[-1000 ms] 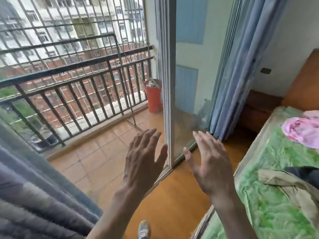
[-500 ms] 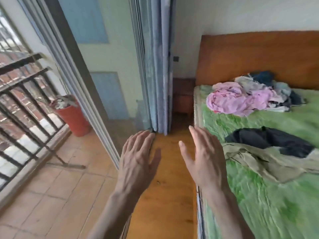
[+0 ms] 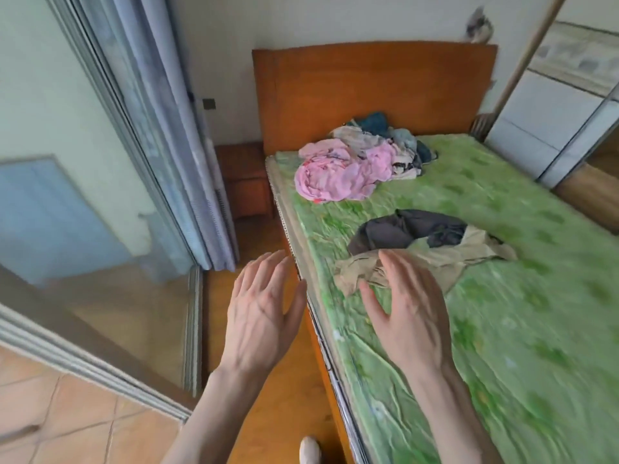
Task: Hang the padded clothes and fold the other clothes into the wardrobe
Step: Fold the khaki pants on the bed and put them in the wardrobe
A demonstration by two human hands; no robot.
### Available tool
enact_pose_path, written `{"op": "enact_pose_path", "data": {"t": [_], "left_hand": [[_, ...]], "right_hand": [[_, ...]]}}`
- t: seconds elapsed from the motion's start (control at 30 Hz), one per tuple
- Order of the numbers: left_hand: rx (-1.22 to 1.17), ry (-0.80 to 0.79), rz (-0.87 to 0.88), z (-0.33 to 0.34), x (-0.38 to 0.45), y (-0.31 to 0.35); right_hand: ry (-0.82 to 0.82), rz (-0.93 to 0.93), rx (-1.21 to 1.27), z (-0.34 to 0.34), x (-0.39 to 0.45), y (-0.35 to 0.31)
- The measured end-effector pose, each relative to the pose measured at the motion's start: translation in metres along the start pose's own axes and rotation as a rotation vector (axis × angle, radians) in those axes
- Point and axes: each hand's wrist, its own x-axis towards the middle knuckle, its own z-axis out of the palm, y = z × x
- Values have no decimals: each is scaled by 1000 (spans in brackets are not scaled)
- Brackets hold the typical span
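Bedroom with orange wood floor [image 3: 268, 406]; a bed covered by a green quilted sheet [image 3: 502, 329] is seen at right, a glass sliding door [image 3: 100, 279] at left. Nearest, a white shoe tip [image 3: 310, 450] is noted on the floor. Both hands are raised palm-down, fingers straight and spread, nothing held: left hand [image 3: 259, 316] over the floor just beside the bed edge, right hand [image 3: 407, 313] over the sheet, fingertips overlapping the near end of a khaki garment [image 3: 435, 259]. Judged: a reach toward that garment is being set up. A dark grey garment [image 3: 402, 229] lies touching the khaki one. Further off, a mixed heap with a pink garment [image 3: 338, 175] is left near the headboard [image 3: 368, 92]. A wardrobe sliding door [image 3: 549, 128] is seen far right. No padding can be discerned on any item from this view.
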Motion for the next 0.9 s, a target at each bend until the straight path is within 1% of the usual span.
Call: {"op": "enact_pose_path", "data": {"t": [0.17, 0.33, 0.47, 0.53, 0.6, 0.7, 0.9], "left_hand": [[-32, -68, 95, 51, 46, -22], [-164, -135, 174, 125, 107, -48], [-171, -239, 253, 180, 157, -68], [-172, -267, 294, 205, 181, -77], [-168, -292, 339, 231, 205, -85], [-180, -350, 359, 264, 231, -94], [-257, -446, 428, 335, 280, -116]], "right_hand": [[-27, 134, -17, 40, 25, 21], [-41, 250, -5, 96, 68, 52], [-78, 335, -3, 139, 107, 67], [-71, 369, 3, 161, 124, 71], [-102, 393, 0, 180, 141, 79], [-173, 469, 11, 204, 154, 94], [-205, 650, 1, 246, 181, 114]]}}
